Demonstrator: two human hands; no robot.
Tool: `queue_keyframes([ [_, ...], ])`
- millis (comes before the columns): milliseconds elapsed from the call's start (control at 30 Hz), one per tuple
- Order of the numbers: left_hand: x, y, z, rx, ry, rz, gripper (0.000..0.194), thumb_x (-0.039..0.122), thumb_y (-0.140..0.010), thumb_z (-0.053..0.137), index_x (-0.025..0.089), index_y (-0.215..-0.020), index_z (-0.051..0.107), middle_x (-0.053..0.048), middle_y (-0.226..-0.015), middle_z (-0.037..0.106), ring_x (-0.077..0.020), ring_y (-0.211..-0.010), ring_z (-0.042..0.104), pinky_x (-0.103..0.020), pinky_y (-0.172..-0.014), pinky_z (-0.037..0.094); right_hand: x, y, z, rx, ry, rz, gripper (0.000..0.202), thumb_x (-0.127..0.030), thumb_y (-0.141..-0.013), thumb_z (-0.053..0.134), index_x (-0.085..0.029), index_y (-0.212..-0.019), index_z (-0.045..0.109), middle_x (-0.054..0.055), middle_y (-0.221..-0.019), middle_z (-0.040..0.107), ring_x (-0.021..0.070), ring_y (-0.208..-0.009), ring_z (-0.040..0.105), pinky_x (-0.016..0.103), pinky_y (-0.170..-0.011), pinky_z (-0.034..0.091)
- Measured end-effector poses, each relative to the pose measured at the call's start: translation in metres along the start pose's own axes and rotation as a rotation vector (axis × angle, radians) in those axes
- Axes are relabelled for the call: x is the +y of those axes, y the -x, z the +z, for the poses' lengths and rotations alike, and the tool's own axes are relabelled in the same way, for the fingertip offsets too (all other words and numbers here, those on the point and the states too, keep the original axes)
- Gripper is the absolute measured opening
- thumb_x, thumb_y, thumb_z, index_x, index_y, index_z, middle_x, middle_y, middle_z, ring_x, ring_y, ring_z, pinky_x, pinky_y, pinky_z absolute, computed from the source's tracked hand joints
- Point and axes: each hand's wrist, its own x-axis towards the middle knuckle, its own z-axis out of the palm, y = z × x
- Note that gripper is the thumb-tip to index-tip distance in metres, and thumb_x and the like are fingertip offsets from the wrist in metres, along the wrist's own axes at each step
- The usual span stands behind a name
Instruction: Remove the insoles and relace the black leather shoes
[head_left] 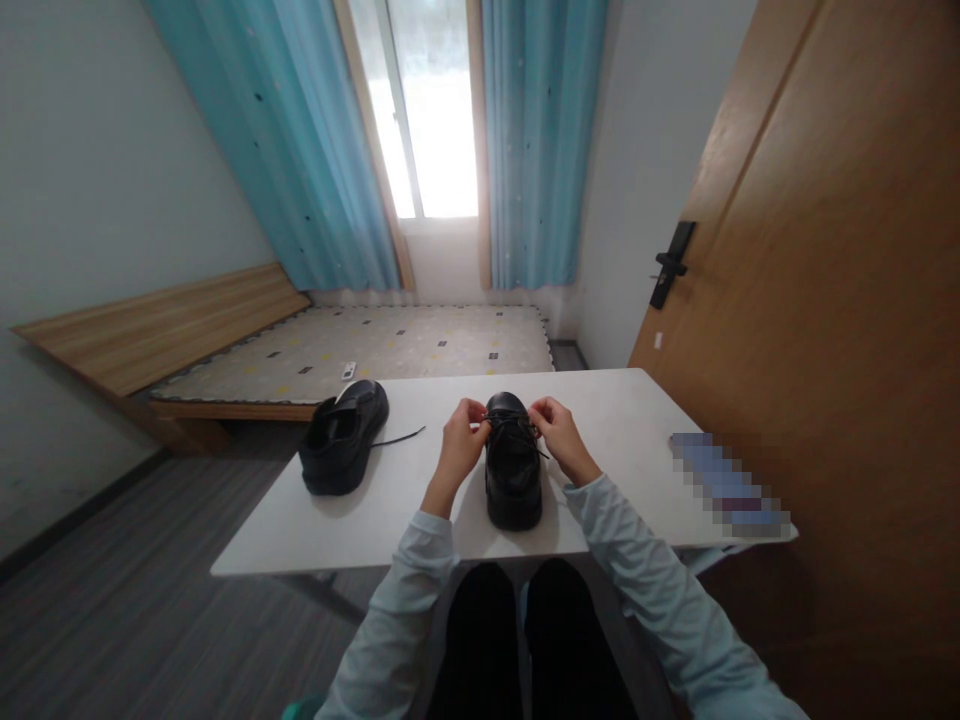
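I've L hand (466,437) & R hand (556,428) each pinching lace (511,420), either side of black shoe (514,485), nr worktop's (626,440) front edge; uneven pull cd twist shoe.

There are two black shoes: one side shoe (337,455) and one middle shoe (514,490). One lace end (399,437) trails loose. Hands number two, one left hand (461,445) and one right hand (562,435), in two sleeves (394,610). I count one bench (619,420), one pixelated item (720,480), one bed (420,340), one headboard (165,330), one white device (348,371), two curtains (536,150), one window (442,120), one door (832,300) and one handle (673,265).
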Motion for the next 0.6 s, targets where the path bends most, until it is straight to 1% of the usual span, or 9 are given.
queue_keyframes([
  [133,-0.001,-0.001,0.001,0.015,0.001,0.028,0.012,0.012,-0.073,0.053,0.018,-0.082,0.05,-0.001,-0.082,0.056,-0.0132,-0.078,0.057,-0.024,-0.064,0.05,-0.009,0.004,-0.005,-0.069,-0.129,0.044,0.03,-0.045,-0.071,0.062,-0.017,-0.078,0.052,-0.001,-0.066,0.055,0.0124,-0.059,0.051,0.025,-0.053,0.041],
  [200,0.001,-0.001,0.001,0.013,-0.02,0.038,0.012,0.011,-0.073,0.051,0.018,-0.083,0.05,-0.002,-0.084,0.056,-0.0128,-0.077,0.056,-0.024,-0.063,0.049,-0.014,0.006,-0.007,-0.108,-0.174,0.054,0.03,-0.041,-0.069,0.065,-0.017,-0.082,0.053,-0.001,-0.069,0.057,0.0125,-0.062,0.054,0.026,-0.057,0.043],
  [267,0.003,-0.001,0.0,0.009,-0.043,0.042,0.014,0.009,-0.074,0.048,0.018,-0.083,0.051,-0.002,-0.085,0.056,-0.0124,-0.076,0.056,-0.023,-0.063,0.048,-0.018,0.007,-0.01,-0.13,-0.182,0.043,0.032,-0.035,-0.064,0.07,-0.017,-0.086,0.054,-0.001,-0.071,0.058,0.0128,-0.067,0.056,0.027,-0.063,0.045],
  [367,0.005,0.0,0.0,0.007,-0.062,0.051,0.015,0.008,-0.074,0.047,0.018,-0.085,0.052,-0.002,-0.085,0.056,-0.0117,-0.071,0.055,-0.023,-0.061,0.047,-0.02,0.007,-0.012,-0.119,-0.166,0.015,0.033,-0.027,-0.059,0.072,-0.017,-0.086,0.055,-0.002,-0.072,0.058,0.0132,-0.07,0.057,0.029,-0.068,0.047],
  [533,0.005,0.0,-0.002,0.019,-0.087,0.061,0.016,0.008,-0.073,0.048,0.017,-0.085,0.054,-0.002,-0.084,0.058,-0.0107,-0.068,0.055,-0.023,-0.063,0.046,-0.022,0.005,-0.012,-0.058,-0.196,-0.028,0.024,-0.025,-0.062,0.068,-0.018,-0.081,0.055,0.0,-0.08,0.058,0.0136,-0.072,0.06,0.031,-0.073,0.049],
  [600,0.004,0.0,-0.004,0.008,-0.107,0.068,0.017,0.008,-0.072,0.05,0.017,-0.085,0.057,-0.001,-0.083,0.059,-0.0102,-0.065,0.055,-0.023,-0.063,0.046,-0.022,0.004,-0.013,-0.058,-0.215,-0.025,0.021,-0.024,-0.063,0.065,-0.018,-0.08,0.056,0.0,-0.08,0.058,0.0137,-0.071,0.061,0.031,-0.071,0.05],
])
